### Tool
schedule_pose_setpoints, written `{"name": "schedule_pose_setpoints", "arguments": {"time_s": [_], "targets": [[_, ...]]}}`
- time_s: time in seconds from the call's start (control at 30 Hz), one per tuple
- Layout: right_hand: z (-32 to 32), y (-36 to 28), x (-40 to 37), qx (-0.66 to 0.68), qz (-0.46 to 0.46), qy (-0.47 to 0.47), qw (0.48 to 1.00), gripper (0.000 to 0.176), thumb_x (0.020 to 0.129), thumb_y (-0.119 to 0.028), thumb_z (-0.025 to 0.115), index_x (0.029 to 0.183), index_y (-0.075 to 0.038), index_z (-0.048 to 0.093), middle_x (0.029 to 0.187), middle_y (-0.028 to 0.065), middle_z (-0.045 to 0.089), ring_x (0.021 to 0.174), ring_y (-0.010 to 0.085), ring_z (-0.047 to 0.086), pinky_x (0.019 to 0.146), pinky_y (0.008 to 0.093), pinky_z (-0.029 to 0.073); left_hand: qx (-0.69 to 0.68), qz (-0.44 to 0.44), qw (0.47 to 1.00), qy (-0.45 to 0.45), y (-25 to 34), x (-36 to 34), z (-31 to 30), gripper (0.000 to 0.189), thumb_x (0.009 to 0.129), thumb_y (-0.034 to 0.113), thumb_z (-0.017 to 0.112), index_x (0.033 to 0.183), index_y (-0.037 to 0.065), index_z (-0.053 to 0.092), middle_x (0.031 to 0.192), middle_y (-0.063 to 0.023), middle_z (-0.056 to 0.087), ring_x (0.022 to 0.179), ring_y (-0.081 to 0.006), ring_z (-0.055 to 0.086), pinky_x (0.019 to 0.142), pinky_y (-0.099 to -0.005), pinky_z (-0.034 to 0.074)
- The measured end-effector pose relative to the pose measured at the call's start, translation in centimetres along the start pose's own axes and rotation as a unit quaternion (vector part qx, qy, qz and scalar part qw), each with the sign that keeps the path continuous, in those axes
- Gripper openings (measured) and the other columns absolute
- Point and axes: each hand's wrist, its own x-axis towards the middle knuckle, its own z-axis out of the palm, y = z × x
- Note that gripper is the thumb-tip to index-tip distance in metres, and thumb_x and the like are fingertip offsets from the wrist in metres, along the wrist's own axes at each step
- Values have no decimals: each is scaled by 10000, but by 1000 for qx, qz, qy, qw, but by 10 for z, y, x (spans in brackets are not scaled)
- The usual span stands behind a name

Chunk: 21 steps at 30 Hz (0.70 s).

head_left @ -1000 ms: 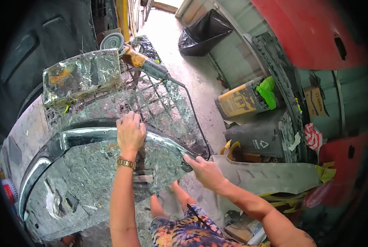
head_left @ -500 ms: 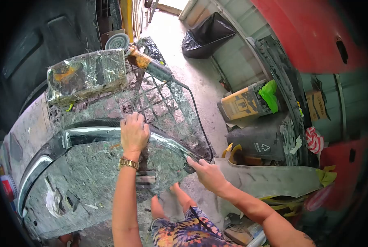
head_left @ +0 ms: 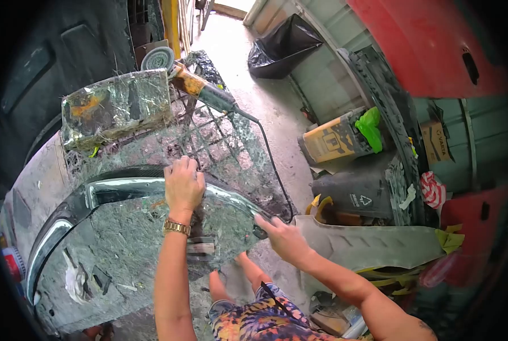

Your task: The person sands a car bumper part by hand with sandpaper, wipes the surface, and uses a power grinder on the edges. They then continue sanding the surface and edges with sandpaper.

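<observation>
A long curved dark trim piece with whitish sanded patches lies across the cluttered, dusty worktable. My left hand, with a gold watch at its wrist, is closed over the upper edge of the trim near its middle. At the trim's right end, my right hand has its fingers wrapped round the tip, with the index finger and thumb along the edge. Its palm side is hidden.
An angle grinder with its cable lies behind a rough metal block. To the right are a black bin, a yellow and black container, a grey panel and a black bag. Crumpled white material lies front left.
The view has shifted slightly. Both hands keep nearly the same places on the trim piece.
</observation>
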Motion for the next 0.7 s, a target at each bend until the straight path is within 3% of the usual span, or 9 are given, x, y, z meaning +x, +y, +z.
{"name": "schedule_pose_setpoints", "arguments": {"time_s": [0.1, 0.2, 0.3, 0.37, 0.57, 0.63, 0.7], "targets": [[-1, 2, -5, -17, 14, -47, 999, 680, 820, -15, 616, 1476, -98, 456, 951, 158, 609, 676, 361, 681, 577, 464, 549, 1, -11, 1000, -12, 1, -2, 0, 147, 851, 198, 570, 944, 85, 583, 1060, -87, 598, 1045, -268, 565, 901, -437, 422], [-5, -4, 21, -24, -13, -22, 999, 691, 819, -28, 626, 1483, -98, 450, 950, 156, 609, 680, 355, 686, 577, 467, 548, 5, -17, 1000, -26, 3, 0, -1, 153, 850, 199, 573, 951, 84, 586, 1067, -87, 599, 1054, -266, 564, 907, -437, 421], [-8, -2, 9, -22, 28, -56, 998, 651, 844, -14, 598, 1470, -152, 481, 905, 146, 592, 699, 373, 665, 590, 473, 533, 1, -16, 1000, -14, 0, 2, -1, 154, 851, 198, 572, 952, 83, 586, 1067, -88, 599, 1051, -267, 563, 907, -436, 419], [-3, -2, 12, 3, -5, -14, 1000, 656, 838, -11, 605, 1467, -157, 486, 906, 150, 591, 690, 375, 660, 598, 478, 532, -3, -14, 1000, -15, 3, -4, 2, 153, 852, 198, 571, 952, 83, 586, 1065, -89, 599, 1050, -266, 563, 907, -435, 417], [-9, -6, 11, 0, 15, -33, 999, 664, 826, 2, 612, 1460, -159, 498, 901, 149, 591, 673, 377, 652, 600, 479, 531, -11, -8, 1000, -6, -1, 0, 1, 159, 852, 199, 571, 955, 80, 590, 1068, -99, 608, 1050, -273, 568, 904, -441, 417], [-6, -7, 6, 0, 27, -38, 999, 664, 825, 4, 613, 1458, -159, 501, 894, 147, 590, 667, 377, 653, 599, 483, 530, 4, -24, 999, -49, 4, 1, -7, 165, 852, 202, 570, 957, 77, 593, 1084, -105, 612, 1059, -278, 570, 905, -444, 417], [-3, -8, 28, 1, -5, -4, 1000, 663, 823, 13, 612, 1453, -167, 512, 877, 140, 584, 643, 374, 650, 584, 480, 528, 0, -22, 999, -42, 5, 2, -4, 164, 853, 202, 569, 954, 75, 592, 1092, -107, 612, 1063, -280, 569, 906, -444, 416]]}}
